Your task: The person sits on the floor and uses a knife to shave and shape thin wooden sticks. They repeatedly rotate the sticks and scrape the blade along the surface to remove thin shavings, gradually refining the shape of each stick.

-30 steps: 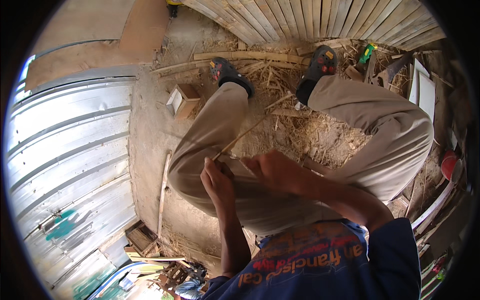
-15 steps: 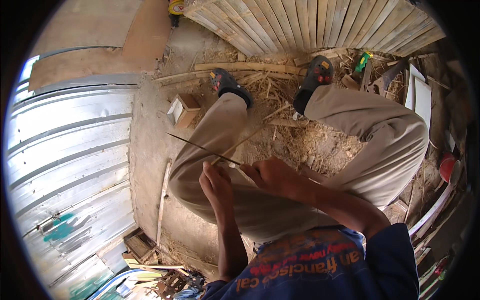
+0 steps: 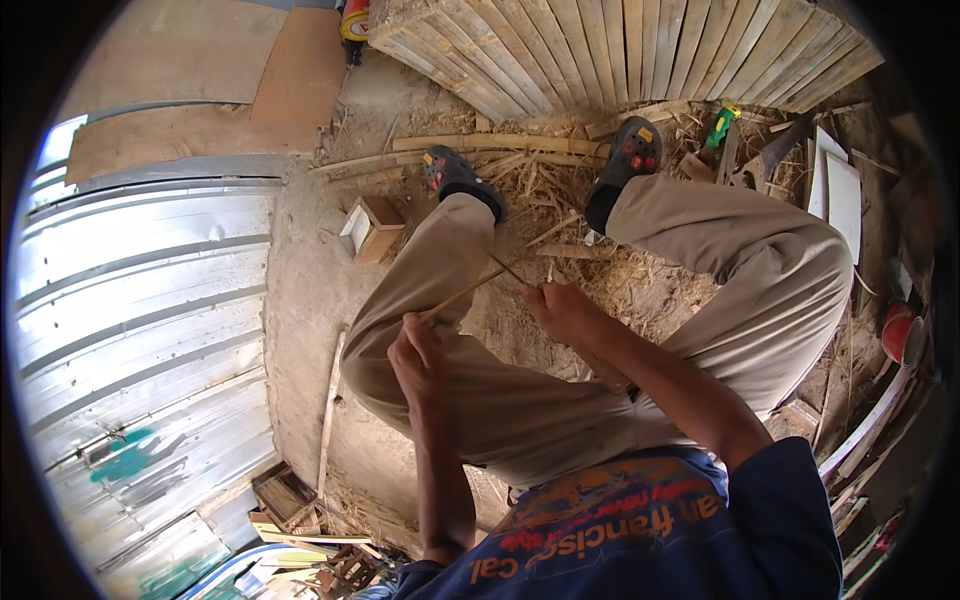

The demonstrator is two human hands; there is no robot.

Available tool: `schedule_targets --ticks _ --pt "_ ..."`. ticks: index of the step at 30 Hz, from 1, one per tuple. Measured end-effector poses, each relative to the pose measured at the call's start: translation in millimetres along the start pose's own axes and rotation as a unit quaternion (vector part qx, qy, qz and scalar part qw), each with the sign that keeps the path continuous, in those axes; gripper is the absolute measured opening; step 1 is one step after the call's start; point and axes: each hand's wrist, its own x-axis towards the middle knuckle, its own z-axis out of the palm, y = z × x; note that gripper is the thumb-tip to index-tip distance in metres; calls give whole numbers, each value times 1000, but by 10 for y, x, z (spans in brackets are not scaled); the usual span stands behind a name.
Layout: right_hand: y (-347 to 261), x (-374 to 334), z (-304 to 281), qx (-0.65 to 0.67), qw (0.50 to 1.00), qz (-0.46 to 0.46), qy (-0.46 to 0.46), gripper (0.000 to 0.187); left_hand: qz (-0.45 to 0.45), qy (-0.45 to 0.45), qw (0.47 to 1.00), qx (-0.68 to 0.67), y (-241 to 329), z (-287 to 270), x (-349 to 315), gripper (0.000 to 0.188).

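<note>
Left hand (image 3: 418,352) clenched round thin pale bamboo strip (image 3: 470,290); right hand (image 3: 562,312) grips strip's far part, dark blade (image 3: 510,269) protruding.

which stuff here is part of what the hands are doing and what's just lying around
In use: left hand and right hand, both gripping a thin bamboo strip.

Lying about: small wooden box, green-handled tool, slatted bamboo panel, loose shavings, red tub.

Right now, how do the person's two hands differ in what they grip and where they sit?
The left hand pinches the thin pale bamboo strip over the left thigh; the right hand sits farther forward between the knees, gripping a thin dark blade against that strip. Both are closed.
</note>
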Motion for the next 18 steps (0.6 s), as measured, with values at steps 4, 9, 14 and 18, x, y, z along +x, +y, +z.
schedule_targets --ticks 4,9,14,18 --pt "-101 -158 14 2 990 -139 7 61 54 -7 999 -6 -57 41 -28 49" --pt "-345 -499 27 0 973 -227 -40 49 59 9 998 22 -117 85 -33 45" --pt "-404 -532 76 -20 965 -260 -5 46 66 19 998 8 -122 120 -49 42" --pt "-355 -472 69 -25 977 -210 -8 45 79 53 995 38 -85 117 3 42"
